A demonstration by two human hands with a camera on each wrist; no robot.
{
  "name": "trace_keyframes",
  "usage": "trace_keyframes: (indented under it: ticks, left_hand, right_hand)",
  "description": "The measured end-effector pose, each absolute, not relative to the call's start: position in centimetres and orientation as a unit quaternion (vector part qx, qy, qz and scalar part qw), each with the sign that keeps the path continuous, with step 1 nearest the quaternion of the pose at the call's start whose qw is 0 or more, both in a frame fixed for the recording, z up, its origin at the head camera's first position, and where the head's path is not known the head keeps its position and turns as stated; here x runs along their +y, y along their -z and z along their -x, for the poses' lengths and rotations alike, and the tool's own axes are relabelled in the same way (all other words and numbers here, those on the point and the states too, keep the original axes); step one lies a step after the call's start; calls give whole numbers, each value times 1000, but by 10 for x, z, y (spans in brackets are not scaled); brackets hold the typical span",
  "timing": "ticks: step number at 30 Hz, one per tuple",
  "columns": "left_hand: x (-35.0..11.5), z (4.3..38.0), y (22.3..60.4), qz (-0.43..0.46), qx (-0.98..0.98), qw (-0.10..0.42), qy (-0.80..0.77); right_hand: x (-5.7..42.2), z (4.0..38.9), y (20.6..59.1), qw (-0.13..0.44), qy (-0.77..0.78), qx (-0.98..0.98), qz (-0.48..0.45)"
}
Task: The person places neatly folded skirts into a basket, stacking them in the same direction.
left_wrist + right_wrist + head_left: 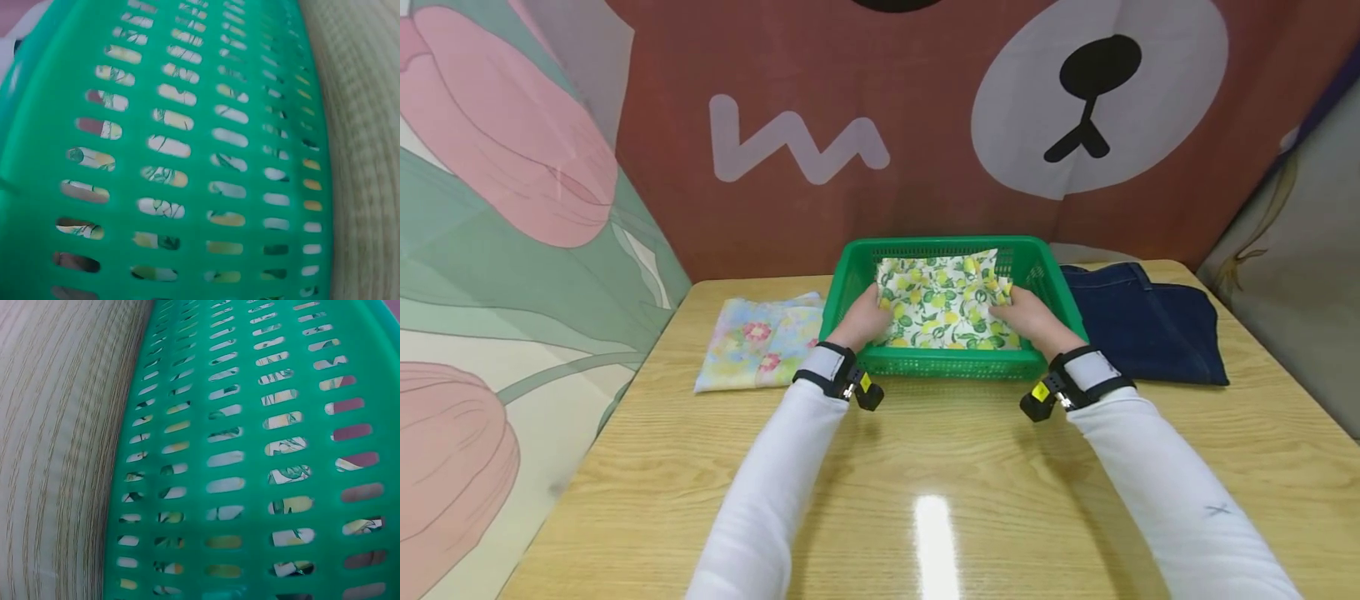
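Observation:
A lemon-print cloth (942, 304), white with yellow fruit and green leaves, lies in a green plastic basket (951, 364). Inside the basket, my left hand (867, 319) grips the cloth's left edge. On the opposite side, my right hand (1033, 317) holds the right edge, its thumb over the fabric. Both wrist views are filled by the slotted basket wall (131, 187) (250, 487), with bits of the print showing through the slots. Most of my fingers are hidden behind the cloth.
Left of the basket, a folded pastel floral cloth (756, 346) lies on the wooden table (880, 467). Folded dark blue denim (1157, 325) lies to the right, close against the basket. A printed curtain (790, 217) hangs behind the table's back edge.

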State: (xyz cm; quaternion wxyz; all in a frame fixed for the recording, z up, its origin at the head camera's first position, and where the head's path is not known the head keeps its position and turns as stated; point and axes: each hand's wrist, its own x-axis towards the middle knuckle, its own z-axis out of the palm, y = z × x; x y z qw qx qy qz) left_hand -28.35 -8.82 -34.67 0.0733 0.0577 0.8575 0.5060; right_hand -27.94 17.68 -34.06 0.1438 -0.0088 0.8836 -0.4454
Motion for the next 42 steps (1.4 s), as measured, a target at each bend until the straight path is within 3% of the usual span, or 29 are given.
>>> trace_keyframes:
  ticks: [10, 25, 42]
  left_hand:
    - [-92, 290, 350, -53, 873, 131, -467]
    - [-90, 290, 348, -56, 902, 168, -394]
    - [-90, 287, 344, -41, 862, 218, -457]
  right_hand:
    - [176, 281, 344, 179, 395, 901, 25]
    - [174, 285, 347, 195, 345, 917, 48]
    - [172, 282, 344, 215, 351, 911, 24]
